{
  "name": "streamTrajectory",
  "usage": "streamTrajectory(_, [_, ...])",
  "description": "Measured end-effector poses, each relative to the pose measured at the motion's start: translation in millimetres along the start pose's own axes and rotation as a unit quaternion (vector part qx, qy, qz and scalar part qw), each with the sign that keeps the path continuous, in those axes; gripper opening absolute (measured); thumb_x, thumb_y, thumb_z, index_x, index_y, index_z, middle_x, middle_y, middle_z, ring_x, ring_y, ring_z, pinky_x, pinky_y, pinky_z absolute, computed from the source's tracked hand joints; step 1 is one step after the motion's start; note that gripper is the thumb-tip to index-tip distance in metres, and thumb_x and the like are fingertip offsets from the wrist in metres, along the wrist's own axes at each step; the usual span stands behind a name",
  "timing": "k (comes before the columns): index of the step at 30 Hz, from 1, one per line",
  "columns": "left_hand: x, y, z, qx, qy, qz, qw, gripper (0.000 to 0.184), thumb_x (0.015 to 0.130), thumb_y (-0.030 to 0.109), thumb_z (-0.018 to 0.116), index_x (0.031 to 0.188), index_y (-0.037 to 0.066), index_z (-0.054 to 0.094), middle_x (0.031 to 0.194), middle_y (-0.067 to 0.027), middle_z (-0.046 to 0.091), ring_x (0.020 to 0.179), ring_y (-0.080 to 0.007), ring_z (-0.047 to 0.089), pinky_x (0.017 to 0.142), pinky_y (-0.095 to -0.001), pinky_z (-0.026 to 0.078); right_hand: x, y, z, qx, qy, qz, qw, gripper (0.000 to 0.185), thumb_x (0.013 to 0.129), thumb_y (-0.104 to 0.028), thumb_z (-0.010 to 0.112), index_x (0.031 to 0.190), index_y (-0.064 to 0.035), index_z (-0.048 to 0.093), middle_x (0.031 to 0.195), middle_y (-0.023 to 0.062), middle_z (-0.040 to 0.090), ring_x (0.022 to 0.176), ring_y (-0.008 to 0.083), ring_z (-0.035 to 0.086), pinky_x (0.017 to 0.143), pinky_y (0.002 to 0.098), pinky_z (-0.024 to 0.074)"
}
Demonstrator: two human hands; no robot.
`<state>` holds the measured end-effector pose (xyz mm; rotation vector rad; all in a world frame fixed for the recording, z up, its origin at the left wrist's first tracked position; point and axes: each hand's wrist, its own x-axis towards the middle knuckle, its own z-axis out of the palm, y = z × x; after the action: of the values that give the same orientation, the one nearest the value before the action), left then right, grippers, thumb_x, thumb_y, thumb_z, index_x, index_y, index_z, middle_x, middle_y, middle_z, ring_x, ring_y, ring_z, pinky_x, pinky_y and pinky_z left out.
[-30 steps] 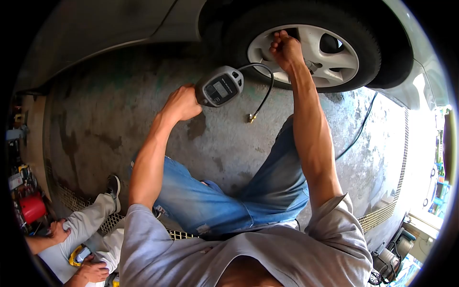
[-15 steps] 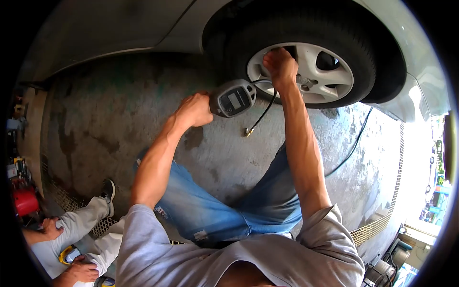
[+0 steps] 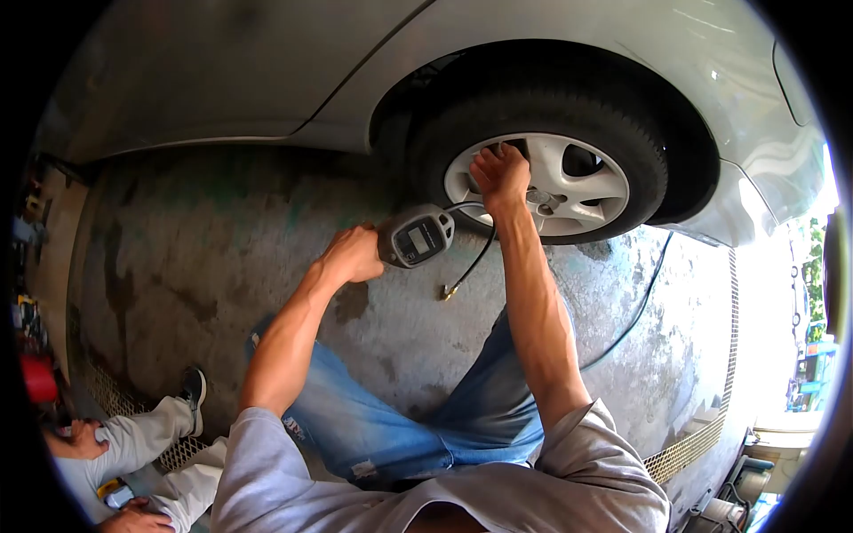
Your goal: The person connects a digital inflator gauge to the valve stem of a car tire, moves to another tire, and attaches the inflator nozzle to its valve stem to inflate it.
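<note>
My left hand (image 3: 354, 253) is closed round the handle of a grey digital tire inflator gauge (image 3: 418, 240), its small display facing up. From the gauge a black hose (image 3: 477, 261) loops past my right wrist and hangs down to a brass end fitting (image 3: 447, 292), clear of the wheel. My right hand (image 3: 502, 178) is at the upper left of the silver alloy wheel (image 3: 604, 185), fingers curled together near the rim. Whatever lies between those fingers is hidden. Around the wheel sits the black tire (image 3: 653, 173).
The silver car body (image 3: 267, 71) spans the top. A long hose (image 3: 644, 306) runs over the concrete floor (image 3: 204, 293) at right. Metal grating (image 3: 689, 453) borders the floor. At lower left, a seated person's legs (image 3: 151, 435) and hands show. Equipment (image 3: 733, 497) stands lower right.
The view has tilted up, so the wheel, gauge and both hands appear lower and slightly left. Both hands keep their places: left on the gauge, right at the rim.
</note>
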<state>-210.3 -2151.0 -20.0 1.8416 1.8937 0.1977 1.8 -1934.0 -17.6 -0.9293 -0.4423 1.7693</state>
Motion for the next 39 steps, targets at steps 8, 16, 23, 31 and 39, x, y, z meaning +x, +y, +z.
streamTrajectory(8, [-1,-2,1,0.008,0.002,-0.017,1.0,0.041,0.072,0.006,0.06,0.112,0.0,0.069,0.115,-0.0278,0.067,0.109,-0.0442,0.064,0.095,-0.0479,0.053,-9,4,9,-0.036,0.038,-0.058,0.997,0.031,0.1,-0.026,0.057,0.113,0.0016,0.062,0.111,0.0139,0.065,0.099,0.0277,0.065,0.089,0.0421,0.0571])
streamTrajectory(16, [-5,6,-6,-0.004,-0.01,-0.03,0.999,0.037,0.071,0.007,0.064,0.107,0.0,0.07,0.118,-0.0235,0.067,0.11,-0.0421,0.064,0.095,-0.0476,0.052,1,1,-1,0.072,0.016,0.013,0.997,0.024,0.097,-0.018,0.061,0.11,0.003,0.061,0.103,0.0123,0.065,0.101,0.0285,0.064,0.088,0.0378,0.0592])
streamTrajectory(23, [-8,5,-6,0.001,0.004,-0.021,1.0,0.038,0.07,0.006,0.062,0.107,0.001,0.07,0.116,-0.0241,0.067,0.109,-0.0427,0.064,0.093,-0.0479,0.053,-7,4,5,0.03,0.015,-0.066,0.997,0.022,0.096,-0.017,0.06,0.107,0.0022,0.062,0.102,0.0118,0.066,0.096,0.0282,0.065,0.086,0.0393,0.0601])
streamTrajectory(31, [-15,7,-2,-0.011,0.013,-0.012,1.0,0.042,0.07,0.005,0.061,0.111,0.0,0.067,0.116,-0.0249,0.067,0.108,-0.0436,0.064,0.092,-0.0488,0.053,15,8,-14,-0.143,-0.024,-0.091,0.985,0.027,0.1,-0.018,0.054,0.117,0.001,0.062,0.107,0.0155,0.069,0.101,0.0291,0.066,0.083,0.0411,0.0579])
streamTrajectory(39, [-19,3,5,0.004,0.018,-0.009,1.0,0.037,0.069,0.006,0.061,0.104,-0.002,0.069,0.113,-0.0263,0.067,0.105,-0.0443,0.065,0.089,-0.0489,0.054,11,4,-8,0.076,-0.036,-0.05,0.995,0.023,0.102,-0.016,0.051,0.107,0.0058,0.059,0.104,0.0173,0.064,0.095,0.0304,0.066,0.087,0.0402,0.0617])
